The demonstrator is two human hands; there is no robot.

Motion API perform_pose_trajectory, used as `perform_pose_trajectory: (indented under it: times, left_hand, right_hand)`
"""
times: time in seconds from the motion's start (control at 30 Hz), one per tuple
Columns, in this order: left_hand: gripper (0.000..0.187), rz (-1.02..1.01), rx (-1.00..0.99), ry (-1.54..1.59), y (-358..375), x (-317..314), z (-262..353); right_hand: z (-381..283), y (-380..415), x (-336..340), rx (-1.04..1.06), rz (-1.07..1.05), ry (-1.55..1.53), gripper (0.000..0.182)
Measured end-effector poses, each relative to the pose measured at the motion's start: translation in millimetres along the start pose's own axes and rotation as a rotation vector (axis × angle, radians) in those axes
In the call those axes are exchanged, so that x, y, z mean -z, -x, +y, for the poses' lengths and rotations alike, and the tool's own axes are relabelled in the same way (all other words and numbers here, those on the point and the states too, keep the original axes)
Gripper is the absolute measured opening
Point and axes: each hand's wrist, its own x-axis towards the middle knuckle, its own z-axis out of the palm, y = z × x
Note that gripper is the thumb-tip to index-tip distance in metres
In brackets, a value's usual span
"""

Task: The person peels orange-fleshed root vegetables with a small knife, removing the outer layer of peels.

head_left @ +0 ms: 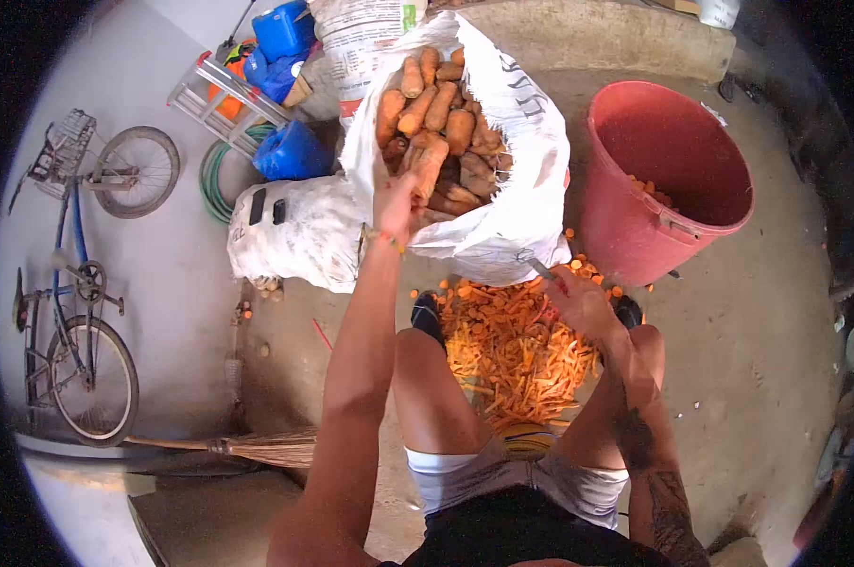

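Observation:
My left hand (400, 203) reaches into the white woven sack (531, 156), its fingers closed around a thick carrot (431, 161). Many unpeeled carrots (436, 106) fill the sack around it. Over the floor, my right hand (580, 302) is closed on a knife (541, 269), the short blade pointing up and left toward the sack. The handle is mostly hidden in my fingers. Between my feet lies a heap of orange carrot peelings and cut ends (517, 354).
A red bucket (608, 189) with some carrot pieces inside stands to the right. Left of the open sack lies another white sack (299, 231), beside a blue jug (294, 151), a green hose (215, 184) and a ladder (224, 94). A bicycle (82, 255) and a broom (266, 447) are farther left.

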Motion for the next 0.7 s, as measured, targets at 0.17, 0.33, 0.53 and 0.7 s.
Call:
perform_pose_trajectory:
  times: [0.17, 0.33, 0.53, 0.7]
  left_hand:
    - [0.045, -0.201, -0.037, 0.219, 123.5, -29.0, 21.2]
    - [0.046, -0.385, -0.016, 0.030, 193.7, -71.4, -41.0]
    - [0.049, -0.339, -0.434, -0.491, 215.8, -75.4, -99.2]
    - [0.047, -0.326, -0.367, -0.403, 218.1, -71.6, -127.1]
  right_hand:
    - [-14.4, 3.3, -6.3, -0.058, -0.058, -0.097, 0.052]
    - [-20.0, 17.5, -16.5, 0.053, -0.084, -0.230, 0.057]
    - [-22.5, 27.2, -26.0, 0.100, -0.289, -0.062, 0.061]
    - [-25.6, 30.5, -33.7, 0.149, -0.326, 0.050, 0.070]
